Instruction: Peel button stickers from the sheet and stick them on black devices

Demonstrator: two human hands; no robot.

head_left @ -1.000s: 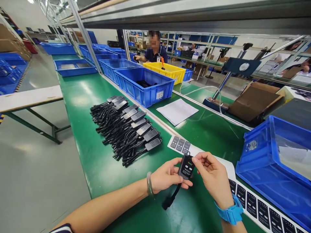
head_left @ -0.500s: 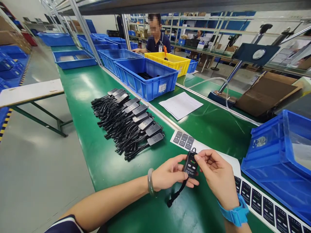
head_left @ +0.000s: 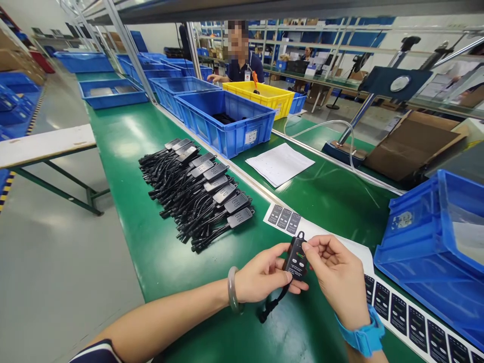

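My left hand (head_left: 264, 275) holds a small black controller box (head_left: 297, 263), thumb on its front and fingers behind it. A black cable with a plug (head_left: 267, 311) hangs from its lower end, and a loop sticks up at the top. A dark printed label (head_left: 298, 256) with two pale ovals covers the front. At the label's upper right corner, the thumb and curled fingers of my right hand (head_left: 333, 269) are closed on the edge. Behind the box lies a white sheet of the same labels (head_left: 284, 219); its middle part is bare backing.
Several like controllers with cables (head_left: 204, 191) lie in rows on the green table (head_left: 124, 166). A blue bin (head_left: 227, 131) with black items, a yellow bin (head_left: 260, 96) and white papers (head_left: 280, 162) are beyond. Another blue bin (head_left: 427, 252) stands right. A co-worker (head_left: 242, 60) sits opposite.
The view has shifted slightly. Both hands keep nearly the same hold on the controller and label, and the box has tipped a little.
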